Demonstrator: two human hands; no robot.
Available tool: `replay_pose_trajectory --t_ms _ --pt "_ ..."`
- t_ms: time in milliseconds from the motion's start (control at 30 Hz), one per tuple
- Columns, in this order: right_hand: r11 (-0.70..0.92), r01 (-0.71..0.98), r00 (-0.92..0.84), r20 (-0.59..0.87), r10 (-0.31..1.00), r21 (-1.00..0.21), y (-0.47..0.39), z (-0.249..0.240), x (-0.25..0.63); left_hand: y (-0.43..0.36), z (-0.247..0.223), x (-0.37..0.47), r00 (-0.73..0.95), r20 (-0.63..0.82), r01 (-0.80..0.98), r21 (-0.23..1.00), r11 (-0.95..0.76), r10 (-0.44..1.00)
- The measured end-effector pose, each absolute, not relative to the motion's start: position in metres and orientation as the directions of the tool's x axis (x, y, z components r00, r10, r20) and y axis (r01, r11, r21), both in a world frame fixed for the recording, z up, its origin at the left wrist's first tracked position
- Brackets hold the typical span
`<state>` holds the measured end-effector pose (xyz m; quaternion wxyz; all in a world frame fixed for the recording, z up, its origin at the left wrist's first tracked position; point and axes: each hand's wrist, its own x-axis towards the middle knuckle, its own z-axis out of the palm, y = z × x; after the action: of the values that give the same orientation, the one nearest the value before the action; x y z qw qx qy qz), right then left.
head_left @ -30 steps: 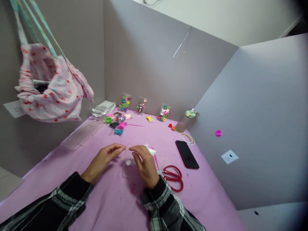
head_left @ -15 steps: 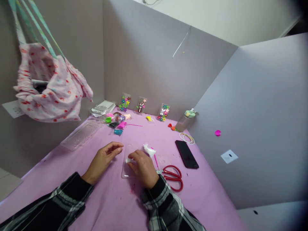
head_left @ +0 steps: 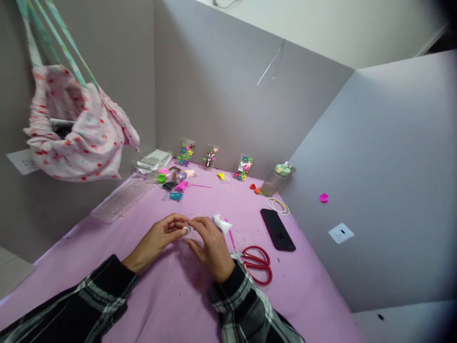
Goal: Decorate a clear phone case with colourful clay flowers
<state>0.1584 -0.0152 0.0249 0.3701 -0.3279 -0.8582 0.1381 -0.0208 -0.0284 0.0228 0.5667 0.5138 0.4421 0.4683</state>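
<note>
My left hand is closed in a pinch, with a small round white piece of what looks like clay at its thumb tip. Close against it on the right is my right hand. Its index fingertip meets the left fingertips, while its thumb stands apart below. Just beyond the right hand lies a soft white lump in a wrapper, beside a thin pink stick tool. Red-handled scissors rest to the right of that hand, their blades partly hidden by it.
A black phone, white rings and a bottle line the right side. Coloured clay packets and a clear tray lie back left. Decorated clear cards lean on the rear wall. A pink cloth bag hangs left.
The white piece has moved from my right fingers to my left fingertips. My hands have come together. The clear flat plate no longer shows lying on the cloth.
</note>
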Motion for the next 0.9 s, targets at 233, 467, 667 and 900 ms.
replay_pose_trajectory --t_ms 233,467,667,900 --pt "0.746 0.494 -0.484 0.571 0.663 -0.447 -0.0142 0.0231 0.158 -0.0291 0.0241 -0.0208 0.179 -0.059 -0.102 0.992 0.078 0.982" --pt "0.77 0.467 -0.521 0.569 0.636 -0.434 -0.0154 0.0234 0.1568 -0.03 0.0264 -0.0203 0.182 -0.068 -0.112 0.99 0.09 0.981" --pt "0.772 0.46 -0.521 0.571 0.635 -0.439 -0.0162 0.0249 0.1563 -0.0285 0.0262 -0.0207 0.23 -0.071 -0.113 0.989 0.099 0.97" --pt "0.774 0.474 -0.516 0.579 0.631 -0.421 -0.0152 0.0243 0.1563 -0.0294 0.0269 -0.0199 0.206 -0.071 -0.104 0.99 0.094 0.976"
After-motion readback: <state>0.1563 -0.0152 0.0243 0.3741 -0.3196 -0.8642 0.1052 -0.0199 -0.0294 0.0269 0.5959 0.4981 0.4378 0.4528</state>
